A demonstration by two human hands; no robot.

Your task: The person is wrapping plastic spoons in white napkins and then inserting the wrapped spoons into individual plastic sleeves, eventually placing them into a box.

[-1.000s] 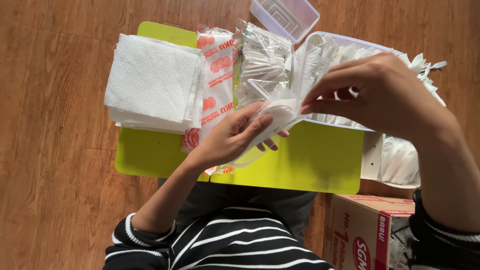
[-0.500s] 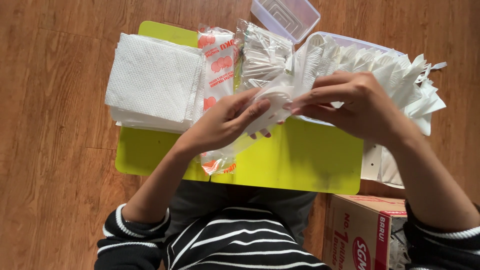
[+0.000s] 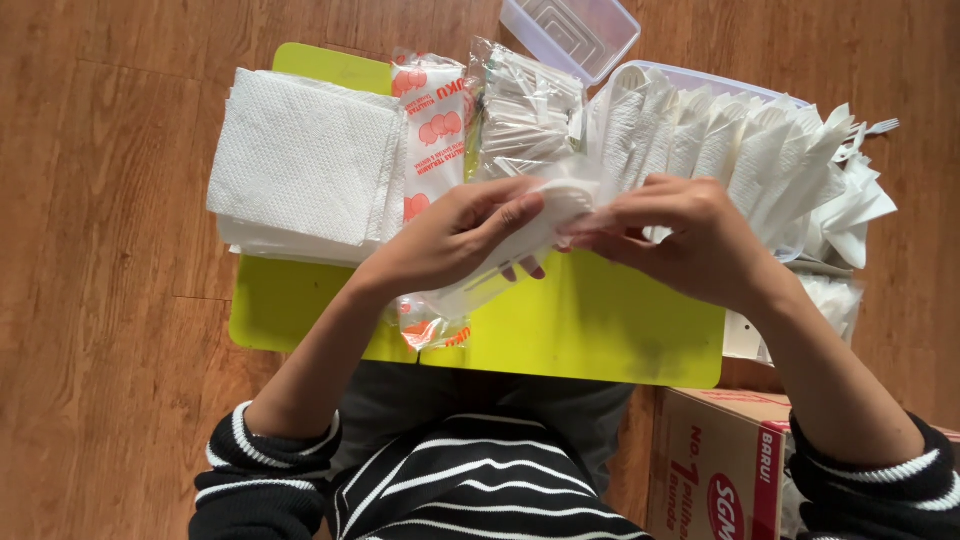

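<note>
My left hand and my right hand meet over a lime-green board on my lap. Together they grip a white napkin bundle with a white plastic utensil wrapped in it; its lower end points down to the left. Just behind my right hand, a clear tub holds a row of several finished white napkin rolls. A clear bag of white plastic cutlery lies behind my left hand.
A stack of flat white napkins sits at the board's left. A red-and-white sachet strip lies beside it. A clear lid rests at the back. A cardboard box stands at the lower right on the wooden floor.
My hands have come closer together around the napkin bundle. My right hand dropped lower, so the row of rolls in the tub behind it now shows.
</note>
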